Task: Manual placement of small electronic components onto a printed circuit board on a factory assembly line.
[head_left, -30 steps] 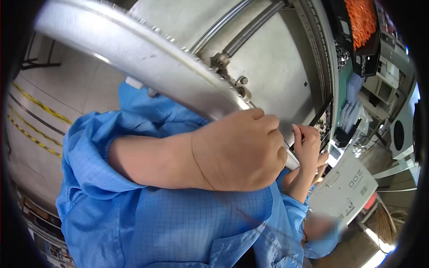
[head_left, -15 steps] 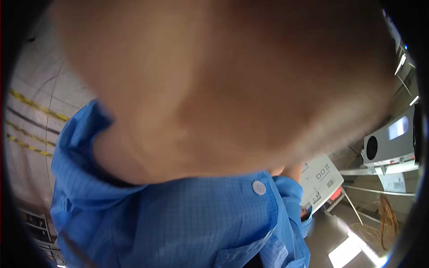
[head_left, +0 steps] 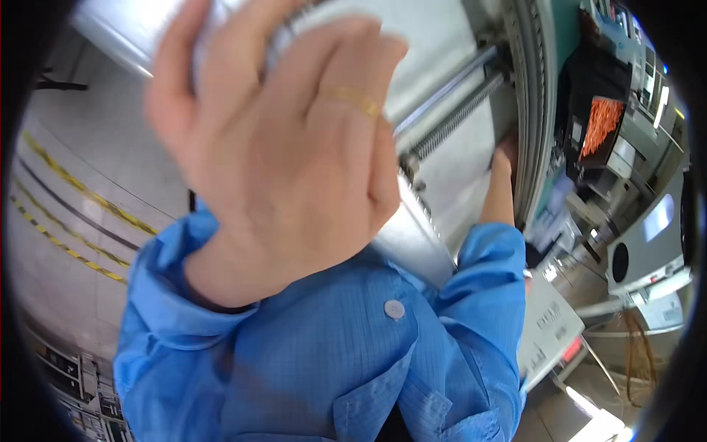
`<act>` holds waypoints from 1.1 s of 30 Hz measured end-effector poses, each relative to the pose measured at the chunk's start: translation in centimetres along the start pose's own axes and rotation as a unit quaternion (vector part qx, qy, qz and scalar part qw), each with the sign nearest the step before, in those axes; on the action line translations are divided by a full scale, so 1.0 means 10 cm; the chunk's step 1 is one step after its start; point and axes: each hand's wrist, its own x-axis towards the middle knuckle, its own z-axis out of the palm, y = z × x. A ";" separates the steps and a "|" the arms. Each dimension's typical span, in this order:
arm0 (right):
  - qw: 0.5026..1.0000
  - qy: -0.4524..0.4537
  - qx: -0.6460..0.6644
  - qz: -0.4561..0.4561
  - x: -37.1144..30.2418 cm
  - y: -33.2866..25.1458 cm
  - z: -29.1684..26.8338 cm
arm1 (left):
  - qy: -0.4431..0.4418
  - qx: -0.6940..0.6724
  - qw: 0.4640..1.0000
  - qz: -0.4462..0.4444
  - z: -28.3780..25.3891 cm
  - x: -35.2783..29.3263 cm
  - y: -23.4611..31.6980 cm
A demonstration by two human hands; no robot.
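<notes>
My left hand (head_left: 287, 155) is close to the camera, its back toward me and a ring on one finger. Two fingers are stretched and apart; the others bend, and I see nothing held. Beyond it lies a metal machine bed with a white plate (head_left: 434, 33), a smooth rod (head_left: 449, 85) and a coil spring or threaded rod (head_left: 460, 114). My right hand (head_left: 504, 157) reaches in beside a grey slotted rail (head_left: 532, 110) on the right. Its fingers are hidden there, so their grip does not show.
Shiny metal (head_left: 420, 239) forms the machine's near edge at my blue jacket (head_left: 317, 353). On the right are a dark screen with an orange picture (head_left: 602, 127), a grey device (head_left: 648, 234) and a white cabinet (head_left: 549, 324). Yellow-black tape (head_left: 88, 195) marks the floor at left.
My left hand has drawn back from right before the camera, where its blurred skin covered most of the view. The machine and my right forearm now show.
</notes>
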 end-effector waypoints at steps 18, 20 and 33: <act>0.973 -0.025 0.122 -0.196 -2.62 0.68 -0.32 | 0.116 -0.024 0.993 0.015 -1.85 -1.24 0.05; 0.950 0.082 0.057 -0.295 -2.68 0.73 -0.35 | 0.208 0.204 0.957 -0.019 -2.24 -0.68 -0.75; 0.926 0.194 0.106 -0.307 -2.61 0.68 -0.19 | -0.009 0.255 0.906 -0.339 -2.95 0.34 -1.87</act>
